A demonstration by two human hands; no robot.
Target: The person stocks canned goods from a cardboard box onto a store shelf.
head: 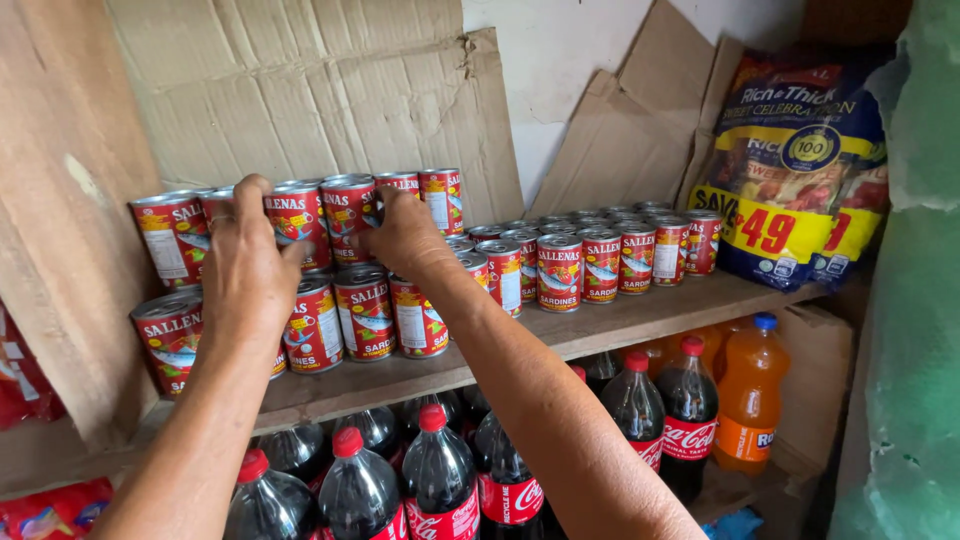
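Cans [560, 270] stand in rows on a shelf [640, 320] across mid-frame, stacked two high at left. Both hands [245, 265] rest on the stack. Bags [790, 170] sit upper right; bottles [440, 480] stand below; cardboard [320, 90] behind.

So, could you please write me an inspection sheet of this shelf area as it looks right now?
Surface: wooden shelf, bare along its front edge.
Job's things: red cans stacked two high at the left; top row of cans under both hands.
Clutter: single-layer red cans to the right; blue and yellow bags at the far right.
Grippers: left hand cups a top-row can; right hand rests its fingers on the neighbouring can.
Cables: nothing seen.
Surroundings: cardboard sheets behind; dark soda bottles and an orange bottle below; green cloth at right.
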